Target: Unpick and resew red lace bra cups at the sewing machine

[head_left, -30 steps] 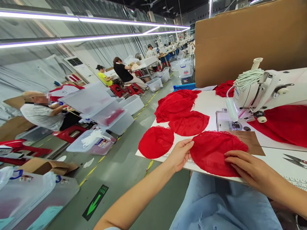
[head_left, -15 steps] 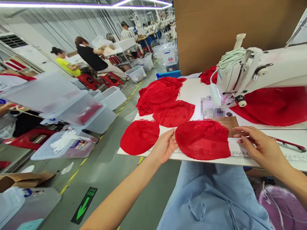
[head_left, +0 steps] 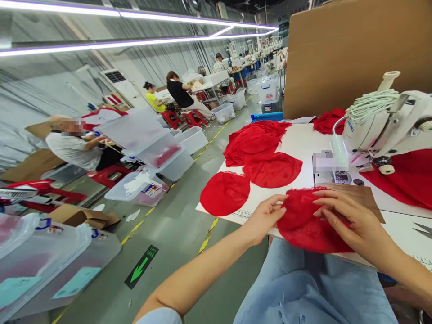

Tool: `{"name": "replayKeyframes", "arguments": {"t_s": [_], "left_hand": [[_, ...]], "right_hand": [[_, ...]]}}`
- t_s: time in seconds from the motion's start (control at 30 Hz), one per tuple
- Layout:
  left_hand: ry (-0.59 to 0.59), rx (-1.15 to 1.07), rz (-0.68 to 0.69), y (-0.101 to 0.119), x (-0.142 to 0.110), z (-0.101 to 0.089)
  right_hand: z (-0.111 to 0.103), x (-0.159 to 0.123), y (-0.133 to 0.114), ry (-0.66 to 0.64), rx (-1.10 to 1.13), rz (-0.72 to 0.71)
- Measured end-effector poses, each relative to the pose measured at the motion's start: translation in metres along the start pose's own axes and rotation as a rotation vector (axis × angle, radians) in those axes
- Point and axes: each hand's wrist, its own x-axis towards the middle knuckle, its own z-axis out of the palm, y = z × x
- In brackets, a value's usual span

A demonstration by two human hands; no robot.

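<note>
A red sheer fabric piece with a lacy upper edge (head_left: 300, 220) lies at the table's front edge, partly over my lap side. My left hand (head_left: 266, 218) pinches its left edge between thumb and fingers. Above its right part hovers my right hand (head_left: 344, 220), fingers bent and apart, covering some of the cloth; whether the fingertips touch it is hard to see. To the left lie a round red piece (head_left: 225, 193) and another red piece (head_left: 273, 169), beside a heap of red fabric (head_left: 253, 141).
A white sewing machine (head_left: 381, 126) stands at the right, with more red fabric (head_left: 405, 177) under its arm. Scissor blades (head_left: 423, 230) show at the right edge. Behind is a brown board (head_left: 354, 58). Clear plastic bins (head_left: 138, 184) and seated co-workers are at the left.
The view has swung left. My right hand has moved in from beside the fabric to over it. The piece has shifted nearer my lap, its left edge still in my left hand.
</note>
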Motion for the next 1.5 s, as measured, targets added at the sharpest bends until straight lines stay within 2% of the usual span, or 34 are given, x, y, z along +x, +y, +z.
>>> {"name": "replayKeyframes", "arguments": {"t_s": [0.07, 0.17, 0.37, 0.47, 0.63, 0.83, 1.1, 1.5], "left_hand": [[-0.087, 0.142, -0.006, 0.0, -0.006, 0.001], [-0.14, 0.285, 0.003, 0.003, -0.013, 0.001], [-0.13, 0.283, 0.005, 0.006, -0.02, -0.005], [-0.106, 0.265, -0.012, 0.005, -0.022, -0.009], [-0.069, 0.241, -0.022, 0.007, -0.023, -0.01], [-0.078, 0.138, 0.018, 0.006, -0.015, -0.012], [-0.049, 0.106, 0.005, 0.008, -0.008, -0.009], [0.034, 0.207, 0.069, -0.003, -0.013, -0.007]], "right_hand": [[0.008, 0.01, 0.002, -0.09, 0.084, 0.118], [0.02, 0.021, 0.008, -0.254, 0.15, 0.28], [0.032, 0.026, 0.019, -0.403, -0.028, 0.272], [0.035, 0.024, 0.022, -0.353, -0.125, 0.275], [0.041, 0.02, 0.023, -0.149, -0.263, 0.217], [0.039, 0.021, 0.023, -0.017, -0.268, 0.267], [0.03, 0.017, 0.023, 0.0, -0.294, 0.315], [0.03, 0.012, 0.032, 0.004, -0.374, 0.227]]}}
